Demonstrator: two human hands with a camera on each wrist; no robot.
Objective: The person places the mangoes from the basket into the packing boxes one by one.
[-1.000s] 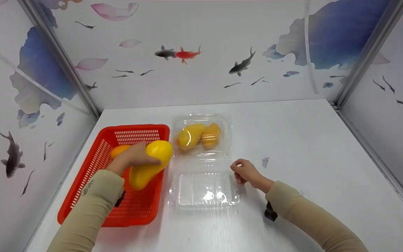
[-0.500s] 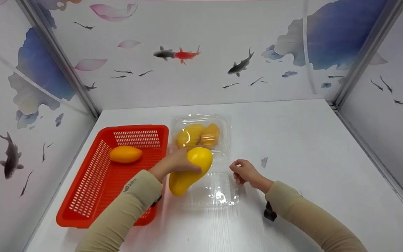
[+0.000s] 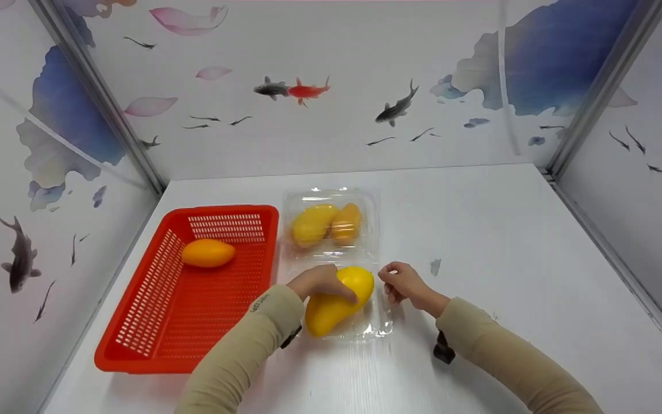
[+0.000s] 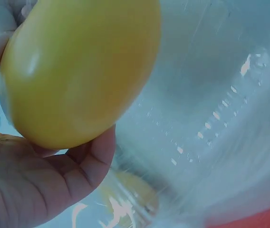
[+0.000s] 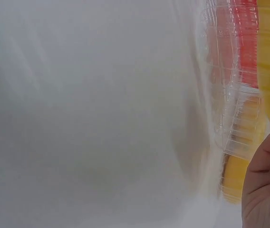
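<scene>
My left hand (image 3: 326, 284) holds a large yellow mango (image 3: 339, 306), palm side against it and thumb across its top. The mango hangs over the near half of a clear plastic clamshell container (image 3: 381, 325), hiding much of it. In the left wrist view the same yellow mango (image 4: 80, 71) fills the upper left, with fingers (image 4: 99, 156) curled around its lower end. My right hand (image 3: 408, 287) has its fingers curled at the container's right rim, pinching the edge. Inside the container's far half lie a yellow mango (image 3: 312, 225) and a smaller orange one (image 3: 346, 224).
A red plastic basket (image 3: 216, 367) stands left of the container, with one orange mango (image 3: 208, 253) near its far end. White panels (image 3: 331, 144) with fish prints close off the back and sides of the white table (image 3: 497, 241).
My left hand has carried the large yellow mango out of the red basket, rightward to over the container's near half. The right hand has stayed at the rim.
</scene>
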